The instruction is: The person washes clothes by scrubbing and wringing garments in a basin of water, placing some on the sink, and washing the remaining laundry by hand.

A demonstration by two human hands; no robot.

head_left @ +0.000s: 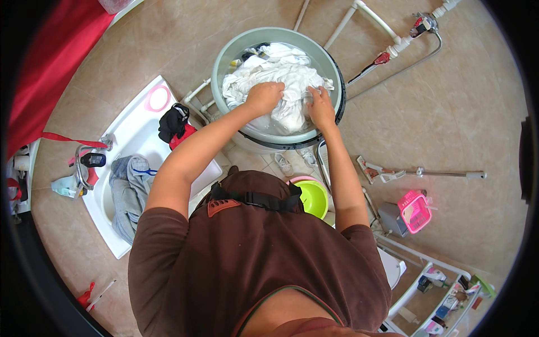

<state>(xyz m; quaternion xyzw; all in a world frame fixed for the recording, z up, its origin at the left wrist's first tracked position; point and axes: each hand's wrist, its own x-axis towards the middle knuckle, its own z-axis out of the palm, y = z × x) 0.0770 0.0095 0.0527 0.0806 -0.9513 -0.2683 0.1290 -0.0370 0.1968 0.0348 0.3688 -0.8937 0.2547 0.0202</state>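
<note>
Top centre of frame, we've got both hands in the tub (224, 56): left hand (264, 96) and right hand (321, 106) each clutch white laundry (281, 73).

Bright, even daylight — soft shadows, sharp centre — fisheye-bent, black-vignetted edges.

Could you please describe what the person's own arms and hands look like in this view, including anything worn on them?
Both forearms are bare; the left hand and right hand wear no gloves, and no rings, watch or bracelets are visible. Short sleeves of a brown T-shirt cover only the upper arms. A black strap with a buckle crosses the chest of the shirt, beside a small reddish patch.
</note>
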